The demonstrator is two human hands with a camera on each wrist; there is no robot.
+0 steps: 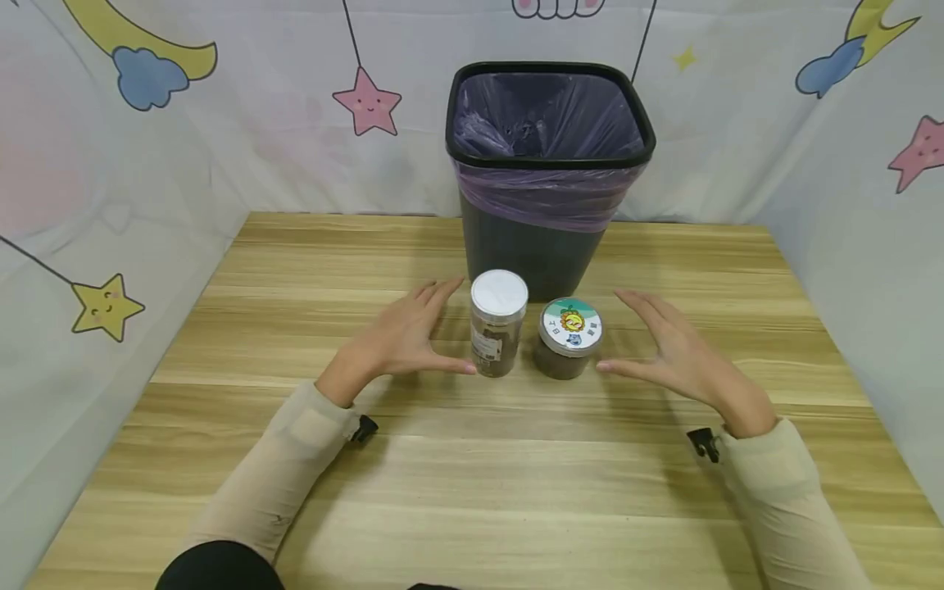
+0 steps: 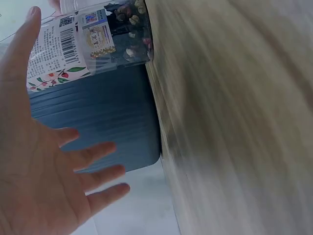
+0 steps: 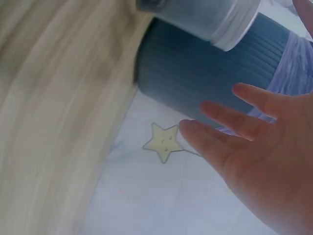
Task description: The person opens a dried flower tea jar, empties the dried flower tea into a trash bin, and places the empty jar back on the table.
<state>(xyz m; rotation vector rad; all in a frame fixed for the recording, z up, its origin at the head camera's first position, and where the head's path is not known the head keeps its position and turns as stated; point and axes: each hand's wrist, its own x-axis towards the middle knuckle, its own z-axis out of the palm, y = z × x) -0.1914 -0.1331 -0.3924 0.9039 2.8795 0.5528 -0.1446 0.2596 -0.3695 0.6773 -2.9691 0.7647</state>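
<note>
A tall clear jar [image 1: 498,324] with a white lid stands upright on the table, with dried pieces inside and a printed label [image 2: 58,49] seen in the left wrist view. Right of it sits a shorter, wider tub [image 1: 568,338] with a colourful picture on its lid. My left hand [image 1: 406,334] is spread beside the tall jar, thumb tip close to its base; whether they touch I cannot tell. On the other side, my right hand [image 1: 680,360] is spread with its thumb pointing at the short tub. Neither hand holds anything.
Just behind the jars stands a dark bin [image 1: 501,238] lined with a purple bag [image 1: 546,197]. The wooden table [image 1: 472,492] reaches back to a white curtain [image 1: 295,156] printed with stars and moons, which also hangs at both sides.
</note>
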